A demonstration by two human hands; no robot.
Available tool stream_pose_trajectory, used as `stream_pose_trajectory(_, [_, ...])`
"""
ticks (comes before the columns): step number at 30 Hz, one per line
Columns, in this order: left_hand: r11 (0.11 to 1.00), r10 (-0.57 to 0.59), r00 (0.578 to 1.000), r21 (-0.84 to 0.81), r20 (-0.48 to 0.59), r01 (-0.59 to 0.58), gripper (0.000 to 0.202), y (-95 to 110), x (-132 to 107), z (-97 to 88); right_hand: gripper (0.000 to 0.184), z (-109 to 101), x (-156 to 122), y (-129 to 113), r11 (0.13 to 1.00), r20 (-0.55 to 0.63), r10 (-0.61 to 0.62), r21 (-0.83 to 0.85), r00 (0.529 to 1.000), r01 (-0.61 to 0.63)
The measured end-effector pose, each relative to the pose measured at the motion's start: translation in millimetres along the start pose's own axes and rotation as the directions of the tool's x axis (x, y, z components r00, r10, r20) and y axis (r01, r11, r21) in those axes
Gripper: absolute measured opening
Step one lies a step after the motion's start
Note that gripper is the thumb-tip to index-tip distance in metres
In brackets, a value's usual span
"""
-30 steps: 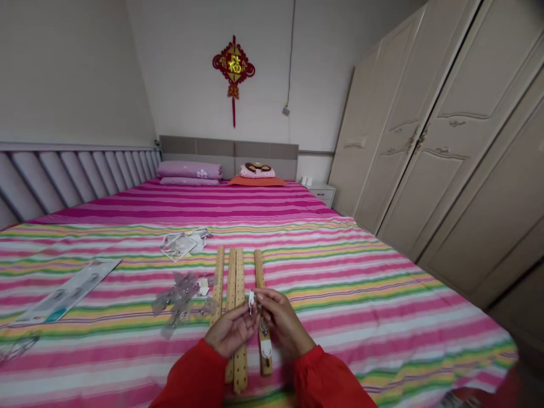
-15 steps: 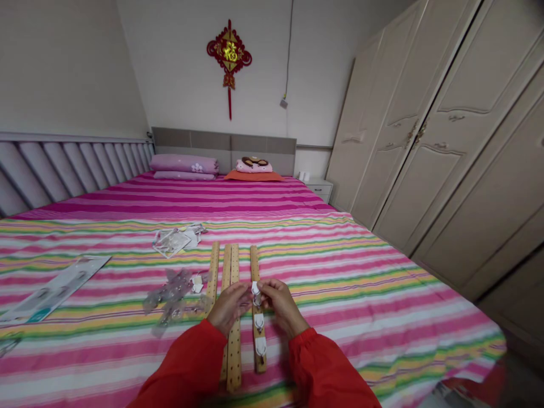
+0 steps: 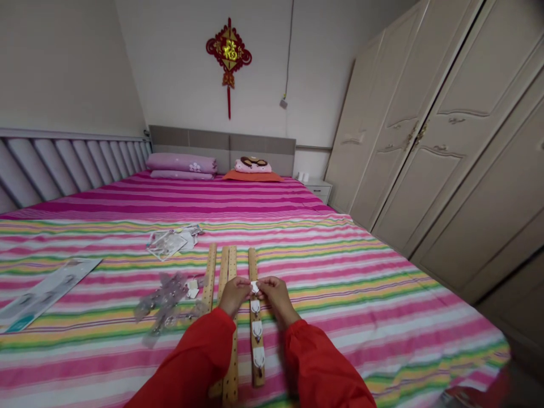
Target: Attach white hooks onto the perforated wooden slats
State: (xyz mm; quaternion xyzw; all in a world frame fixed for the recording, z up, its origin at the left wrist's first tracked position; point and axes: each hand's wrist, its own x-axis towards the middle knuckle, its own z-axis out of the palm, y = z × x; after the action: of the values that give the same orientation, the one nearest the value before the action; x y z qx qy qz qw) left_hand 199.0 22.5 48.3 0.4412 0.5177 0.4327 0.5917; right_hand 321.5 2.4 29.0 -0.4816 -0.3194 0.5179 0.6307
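Several perforated wooden strips lie side by side on the striped bed cover. The rightmost strip carries white adhesive hooks along its near part. My left hand and my right hand meet over this strip, both pinching a small white hook and pressing it onto the wood. Both arms wear red sleeves. The fingertips hide most of the hook.
A heap of clear plastic wrappers and loose hooks lies left of the strips. An opened packet sits farther back, a long printed card at far left. Pillows at the headboard; wardrobe along the right.
My hands moved forward along the rightmost strip and lowered the white hook from the air onto the wood. The view shifted slightly down and left.
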Motion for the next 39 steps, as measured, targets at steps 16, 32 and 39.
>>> stream_pose_trajectory(16, [0.932,0.158,0.985,0.339,-0.075,-0.124,0.016,-8,21,5.3,0.021,-4,10,22,1.0,-0.071,-0.013,-0.014,0.997,0.012])
stream_pose_trajectory(32, [0.855,0.304,0.951,0.457,-0.057,-0.245,0.016,-17,17,8.7,0.022,-3,9,27,0.999,-0.094,-0.017,-0.046,0.995,0.013])
stream_pose_trajectory(39, [0.802,0.429,0.901,0.435,0.06,-0.411,0.016,-20,6,3.5,0.032,-7,9,32,0.998,-0.084,-0.042,-0.052,0.996,0.038])
